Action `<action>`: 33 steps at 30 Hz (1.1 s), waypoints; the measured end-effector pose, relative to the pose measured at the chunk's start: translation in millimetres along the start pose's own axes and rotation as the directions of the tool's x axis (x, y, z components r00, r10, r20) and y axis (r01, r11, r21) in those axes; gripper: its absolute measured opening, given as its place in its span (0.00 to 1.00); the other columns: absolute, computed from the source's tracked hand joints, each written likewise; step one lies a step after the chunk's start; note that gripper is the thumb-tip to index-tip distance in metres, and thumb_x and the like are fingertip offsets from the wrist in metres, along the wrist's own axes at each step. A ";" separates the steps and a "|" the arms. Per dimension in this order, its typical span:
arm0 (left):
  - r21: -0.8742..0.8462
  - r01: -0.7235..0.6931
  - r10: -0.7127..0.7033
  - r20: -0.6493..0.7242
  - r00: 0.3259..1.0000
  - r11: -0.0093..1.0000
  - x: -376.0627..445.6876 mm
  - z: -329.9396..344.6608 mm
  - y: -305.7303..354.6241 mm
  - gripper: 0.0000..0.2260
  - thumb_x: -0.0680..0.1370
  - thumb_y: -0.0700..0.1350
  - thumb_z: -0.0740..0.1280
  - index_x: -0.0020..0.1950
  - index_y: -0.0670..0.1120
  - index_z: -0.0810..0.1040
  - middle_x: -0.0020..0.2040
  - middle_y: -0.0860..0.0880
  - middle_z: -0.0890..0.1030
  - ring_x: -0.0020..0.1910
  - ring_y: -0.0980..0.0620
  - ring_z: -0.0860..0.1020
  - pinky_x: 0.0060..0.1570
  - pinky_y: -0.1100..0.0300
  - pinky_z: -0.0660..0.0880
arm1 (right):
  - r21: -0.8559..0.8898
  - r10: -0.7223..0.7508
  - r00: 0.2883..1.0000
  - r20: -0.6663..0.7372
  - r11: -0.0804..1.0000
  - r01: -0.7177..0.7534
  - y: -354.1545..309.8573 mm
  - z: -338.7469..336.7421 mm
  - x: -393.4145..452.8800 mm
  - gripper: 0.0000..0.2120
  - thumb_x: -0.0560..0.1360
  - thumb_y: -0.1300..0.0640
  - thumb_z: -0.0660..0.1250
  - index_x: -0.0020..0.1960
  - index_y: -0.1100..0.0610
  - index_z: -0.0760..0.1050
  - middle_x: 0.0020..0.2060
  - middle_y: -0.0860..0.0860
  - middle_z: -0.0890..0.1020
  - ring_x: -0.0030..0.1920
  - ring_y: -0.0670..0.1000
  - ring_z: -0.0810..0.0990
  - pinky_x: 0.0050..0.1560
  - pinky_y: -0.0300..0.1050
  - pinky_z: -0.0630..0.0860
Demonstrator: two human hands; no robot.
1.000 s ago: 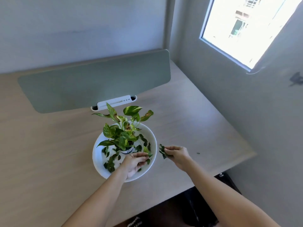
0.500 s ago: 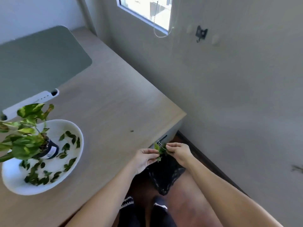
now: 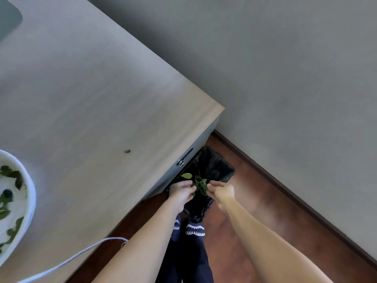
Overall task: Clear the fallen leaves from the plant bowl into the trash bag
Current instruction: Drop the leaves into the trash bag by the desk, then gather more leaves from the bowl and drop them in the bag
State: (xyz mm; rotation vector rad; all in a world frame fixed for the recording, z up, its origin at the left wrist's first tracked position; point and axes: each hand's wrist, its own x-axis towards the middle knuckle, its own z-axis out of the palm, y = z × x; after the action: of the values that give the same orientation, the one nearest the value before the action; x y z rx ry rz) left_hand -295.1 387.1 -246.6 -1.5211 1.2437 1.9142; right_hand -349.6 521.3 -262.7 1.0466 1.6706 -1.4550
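The trash bag (image 3: 214, 170) sat open at twelve o'clock from both hands (image 3: 181, 190), hemmed at nine by the desk's edge (image 3: 183, 164) and at two by the wall (image 3: 285, 99), with bare floor (image 3: 255, 201) at three.

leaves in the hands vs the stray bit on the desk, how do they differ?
The bunch of leaves is pinched between the left hand and right hand, held above the black trash bag; the stray leaf bit lies alone on the desk, untouched. The bunch is several leaves and larger; the stray bit is a single small scrap. Both are green and out of the bowl.
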 end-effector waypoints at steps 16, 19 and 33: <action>0.041 -0.149 0.140 0.175 0.975 0.988 -122.6 -40.0 63.9 0.18 0.76 0.43 0.70 0.65 0.43 0.74 0.61 0.43 0.79 0.63 0.45 0.77 0.66 0.50 0.71 | -0.050 -0.194 0.968 0.157 0.978 0.204 -86.1 35.0 -102.7 0.03 0.75 0.67 0.68 0.45 0.61 0.78 0.38 0.56 0.82 0.39 0.53 0.82 0.46 0.46 0.80; -0.021 -0.212 0.211 0.231 0.950 0.977 -158.4 -75.8 75.4 0.17 0.75 0.44 0.70 0.63 0.43 0.75 0.54 0.45 0.79 0.56 0.46 0.78 0.65 0.50 0.71 | -0.096 -0.292 0.928 0.229 0.942 0.320 -108.6 62.1 -139.5 0.06 0.76 0.67 0.67 0.41 0.60 0.76 0.33 0.57 0.79 0.32 0.52 0.77 0.34 0.42 0.76; 0.367 -0.334 0.495 -0.589 0.639 0.868 -236.4 -386.7 12.3 0.15 0.73 0.44 0.71 0.57 0.40 0.78 0.57 0.44 0.81 0.58 0.48 0.79 0.56 0.59 0.73 | -0.467 -0.314 0.572 0.758 0.352 0.811 -23.1 303.3 -296.1 0.05 0.71 0.61 0.72 0.47 0.60 0.81 0.36 0.54 0.84 0.33 0.52 0.81 0.43 0.48 0.83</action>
State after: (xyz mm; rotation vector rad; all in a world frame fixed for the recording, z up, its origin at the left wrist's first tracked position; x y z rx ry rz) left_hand -6.6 112.6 -29.9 -2.0088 2.2232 1.3748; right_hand -242.1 179.5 -35.0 -0.5800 1.9822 -0.9756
